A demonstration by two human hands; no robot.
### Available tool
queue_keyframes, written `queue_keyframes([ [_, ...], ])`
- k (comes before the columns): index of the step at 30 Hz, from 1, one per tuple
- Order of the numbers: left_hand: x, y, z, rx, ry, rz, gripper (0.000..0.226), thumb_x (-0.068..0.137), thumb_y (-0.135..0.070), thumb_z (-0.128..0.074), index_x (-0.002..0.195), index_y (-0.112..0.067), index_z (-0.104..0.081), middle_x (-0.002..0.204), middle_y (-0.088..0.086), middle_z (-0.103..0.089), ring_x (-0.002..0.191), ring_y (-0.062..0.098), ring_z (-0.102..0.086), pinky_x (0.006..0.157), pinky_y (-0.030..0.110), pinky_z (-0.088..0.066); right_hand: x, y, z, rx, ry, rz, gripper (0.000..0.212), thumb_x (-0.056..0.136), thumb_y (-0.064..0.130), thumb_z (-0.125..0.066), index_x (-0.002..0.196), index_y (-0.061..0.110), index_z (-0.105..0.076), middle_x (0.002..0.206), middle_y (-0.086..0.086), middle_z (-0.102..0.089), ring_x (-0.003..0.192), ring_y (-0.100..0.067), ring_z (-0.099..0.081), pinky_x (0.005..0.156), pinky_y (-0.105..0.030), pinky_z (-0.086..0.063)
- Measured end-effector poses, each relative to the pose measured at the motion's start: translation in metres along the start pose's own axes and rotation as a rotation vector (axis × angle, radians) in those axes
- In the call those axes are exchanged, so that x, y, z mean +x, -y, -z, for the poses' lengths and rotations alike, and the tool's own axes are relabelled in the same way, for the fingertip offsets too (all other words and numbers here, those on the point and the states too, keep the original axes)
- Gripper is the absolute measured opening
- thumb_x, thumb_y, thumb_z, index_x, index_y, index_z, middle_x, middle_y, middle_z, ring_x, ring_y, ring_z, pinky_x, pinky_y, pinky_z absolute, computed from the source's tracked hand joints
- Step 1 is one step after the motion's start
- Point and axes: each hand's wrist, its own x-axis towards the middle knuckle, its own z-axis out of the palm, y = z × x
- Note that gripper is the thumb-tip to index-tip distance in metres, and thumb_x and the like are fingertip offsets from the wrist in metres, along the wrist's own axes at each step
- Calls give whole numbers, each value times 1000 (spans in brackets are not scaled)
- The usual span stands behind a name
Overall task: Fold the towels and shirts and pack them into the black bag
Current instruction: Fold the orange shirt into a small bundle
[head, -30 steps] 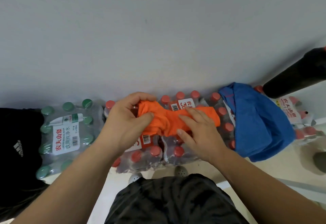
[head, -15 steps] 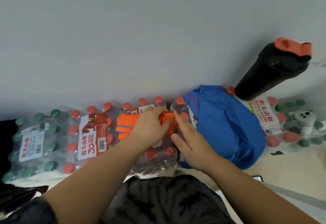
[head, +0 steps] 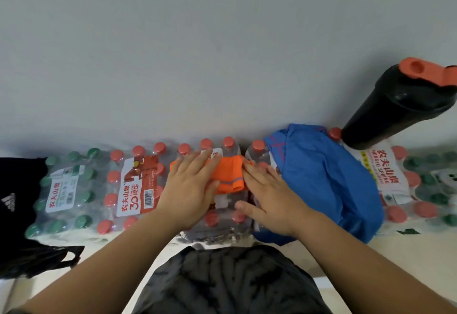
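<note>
A small folded orange cloth with a grey stripe lies on top of shrink-wrapped packs of water bottles. My left hand presses flat on its left part, fingers spread. My right hand lies flat against its right edge, fingertips touching the cloth. A crumpled blue shirt sits on the packs just right of my right hand. The black bag with a white logo is at the far left, partly cut off by the frame.
A black shaker bottle with an orange lid stands on the packs at the right, close to a grey wall. More bottle packs extend to the right. My dark shorts fill the bottom centre above a pale floor.
The view has shifted right, bringing the shaker bottle into sight. The orange cloth is now a smaller folded packet, and both hands have gone from gripping it to pressing flat on it.
</note>
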Motion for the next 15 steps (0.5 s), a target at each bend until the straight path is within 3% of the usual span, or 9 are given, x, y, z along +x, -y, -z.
queue_keyframes([
  [2, -4, 9, -17, 71, 161, 2, 67, 98, -59, -16, 159, -34, -9, 167, -5, -2, 154, 27, -5, 122, 56, -4, 1, -1, 3, -15, 0, -69, 96, 85, 85, 1, 160, 27, 12, 167, 7, 15, 153, -10, 18, 125, -49, 0],
  [4, -5, 11, -33, 94, 180, 11, 70, 97, -62, -11, 159, -35, 5, 166, -7, 13, 154, 26, 8, 120, 55, 7, 1, 4, 7, -44, -74, -166, 102, 83, 86, 4, 159, 19, 13, 167, 1, 17, 153, -15, 20, 125, -50, 1],
  [6, -4, 9, -40, 111, 178, 38, 71, 97, -63, -12, 158, -33, 9, 165, -5, 17, 153, 26, 14, 120, 56, 9, 0, 17, 11, -126, -193, -135, 100, 89, 83, -4, 160, 13, 8, 168, -7, 16, 153, -20, 18, 125, -51, 4],
  [8, -3, 8, -43, 115, 178, 50, 71, 98, -63, -13, 157, -32, 10, 166, -3, 17, 153, 27, 17, 121, 59, 7, 1, 31, 10, -243, -220, 26, 93, 94, 77, -15, 161, 14, -2, 168, -7, 12, 155, -23, 14, 124, -54, 4],
  [10, -4, 9, -44, 95, 159, 36, 71, 98, -62, -16, 158, -32, 8, 166, -3, 16, 153, 27, 16, 121, 60, 5, 7, 39, 5, -323, -152, 98, 90, 95, 76, -19, 161, 15, -7, 169, -3, 10, 154, -22, 15, 123, -57, 2],
  [15, -6, 13, -38, 42, 189, 9, 68, 96, -64, -7, 154, -39, 17, 164, -7, 24, 151, 20, 23, 122, 55, 10, 17, 20, -13, -305, 56, -41, 97, 89, 83, -2, 159, 18, 12, 165, 3, 25, 150, -15, 29, 122, -56, 6],
])
